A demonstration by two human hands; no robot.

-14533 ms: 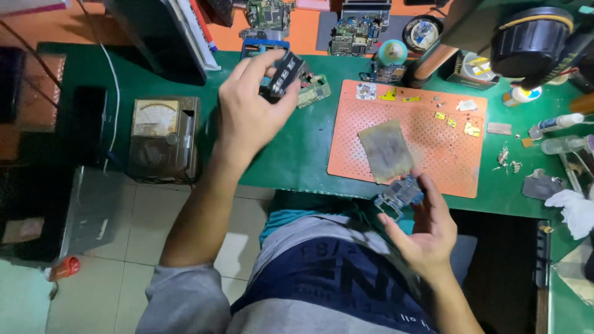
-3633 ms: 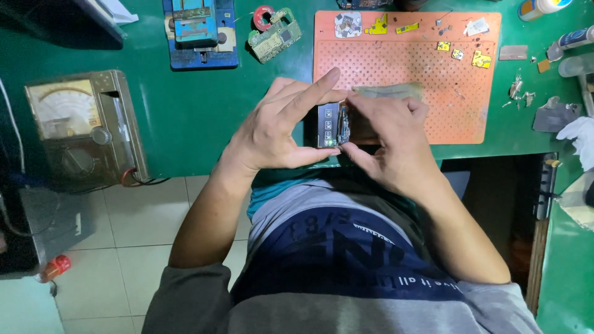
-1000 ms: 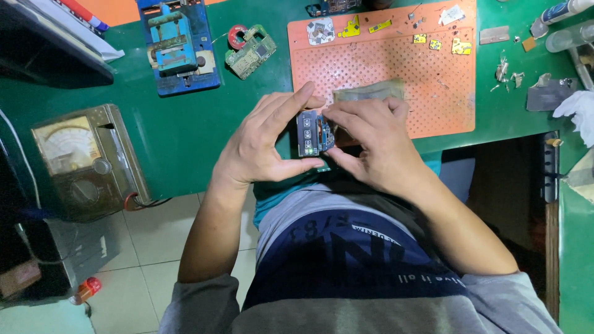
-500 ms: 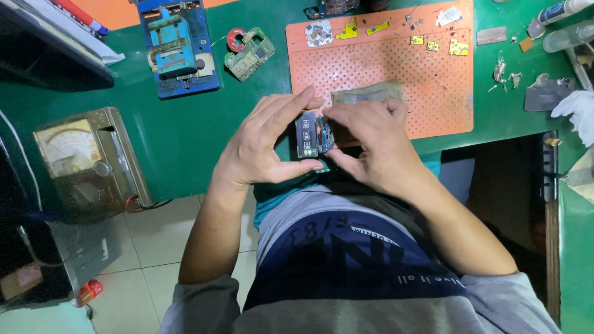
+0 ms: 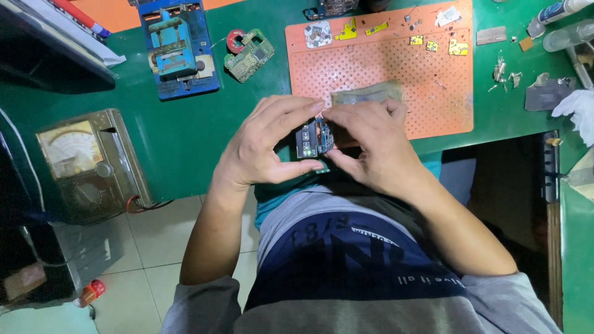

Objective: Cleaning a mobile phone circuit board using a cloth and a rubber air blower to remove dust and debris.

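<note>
Here the small phone board (image 5: 314, 137) stands upright, pinched between the left hand (image 5: 263, 145) and right hand (image 5: 371, 148), both closed on it.

Green bench (image 5: 185, 133) w/ orange perforated mat (image 5: 433, 80), small yellow bits along its top edge. Blue clamp fixture (image 5: 176, 49) top left, green circuit board (image 5: 249, 55) just beside it. Analog meter (image 5: 86, 164) at bench's left edge. White cloth (image 5: 575, 108) far right.
</note>
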